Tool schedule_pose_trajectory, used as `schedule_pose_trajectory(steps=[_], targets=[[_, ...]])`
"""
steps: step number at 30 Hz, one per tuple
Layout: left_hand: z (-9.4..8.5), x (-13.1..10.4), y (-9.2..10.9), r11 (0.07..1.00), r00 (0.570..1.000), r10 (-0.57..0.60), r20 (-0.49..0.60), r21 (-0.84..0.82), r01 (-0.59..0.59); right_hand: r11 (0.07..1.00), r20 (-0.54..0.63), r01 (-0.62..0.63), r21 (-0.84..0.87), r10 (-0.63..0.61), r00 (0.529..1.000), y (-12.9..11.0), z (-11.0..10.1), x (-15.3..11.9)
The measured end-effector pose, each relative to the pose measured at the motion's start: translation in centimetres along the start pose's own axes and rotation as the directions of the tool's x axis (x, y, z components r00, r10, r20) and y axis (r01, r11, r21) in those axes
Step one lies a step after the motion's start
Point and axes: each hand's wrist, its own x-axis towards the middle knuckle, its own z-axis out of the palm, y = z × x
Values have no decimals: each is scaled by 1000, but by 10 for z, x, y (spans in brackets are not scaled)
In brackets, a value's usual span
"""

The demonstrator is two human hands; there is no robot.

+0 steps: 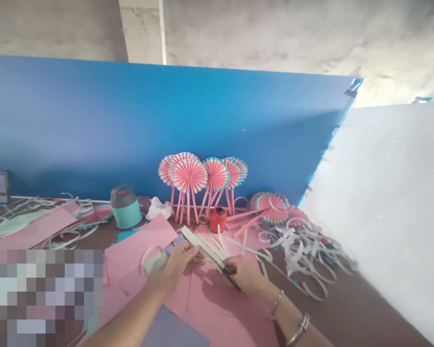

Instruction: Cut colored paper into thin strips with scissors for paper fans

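The pale strip (191, 236) and the pink sheets (231, 308) look like smooth, matt paper; the fans (190, 176) are paper too, ridged with pleats. The container (127, 213) seems smooth plastic. The bangle (304, 322) is polished metal (shiny enough to glint). The blue panel (202, 111) looks smooth, with a faint sheen.

No text, label or number can be read.

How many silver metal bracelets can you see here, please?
2: a thin silver chain bracelet just behind the right hand, and a thicker silver bangle farther back.
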Motion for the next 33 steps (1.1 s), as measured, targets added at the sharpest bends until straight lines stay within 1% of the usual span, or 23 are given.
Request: schedule_pose_trajectory(steps=[4,7,10,14,16,21,25,30,33], targets=[[0,0,0,1000,1000,-23,8,0,23,1000,5,13,8,-13,1000,-4,-1,-2],[0,0,0,1000,1000,-15,24,-9,15,1000,-4,25,-2,-25,1000,-5,-2,-2],[-1,1,0,1000,999,-10,45,-22,11,1000,3,11,0,-11,1000,-4,-1,-1],[-2,1,-2,999,1000,-29,0,-36,29,999,10,-22,24,21,1000,-4,0,0],[-2,1,-3,999,1000,-28,-7,-35,28,1000,18,-17,25,16,1000,-5,0,-1],[0,1,-3,1000,1000,-6,31,-27,6,1000,17,17,-7,-17,1000,-11,-2,-3],[1,2,-3,1000,998,-23,54,-13,24,999,25,21,-39,-20,999,-15,-2,-4],[2,1,-6,999,997,-43,68,29,41,999,25,32,4,-32,999,-9,1,-2],[2,1,-7,998,995,-60,77,36,57,999,9,37,-29,-37,999,-7,3,0]])
